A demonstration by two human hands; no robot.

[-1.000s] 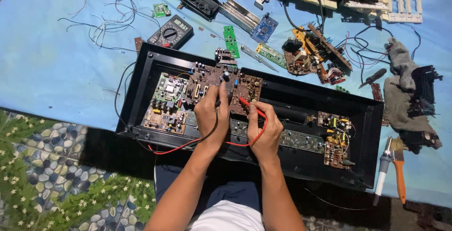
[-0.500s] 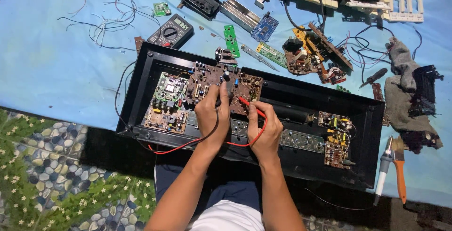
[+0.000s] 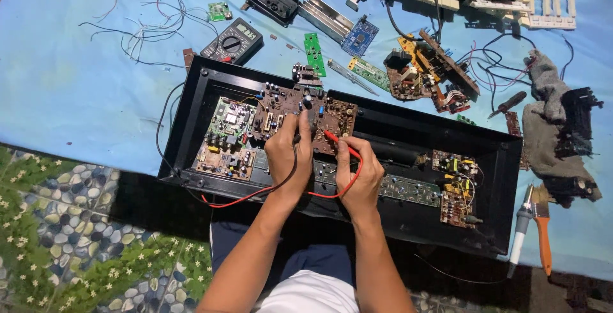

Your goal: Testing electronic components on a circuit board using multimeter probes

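At far left we see a black multimeter on the blue cloth. Our left hand pinches a black probe upright on the brown circuit board, studded with small parts, inside the long black casing. Our right hand grips the red probe, slanted onto the same board. An orange brush lies far right.

matt black plastic case, grey cloth rag.
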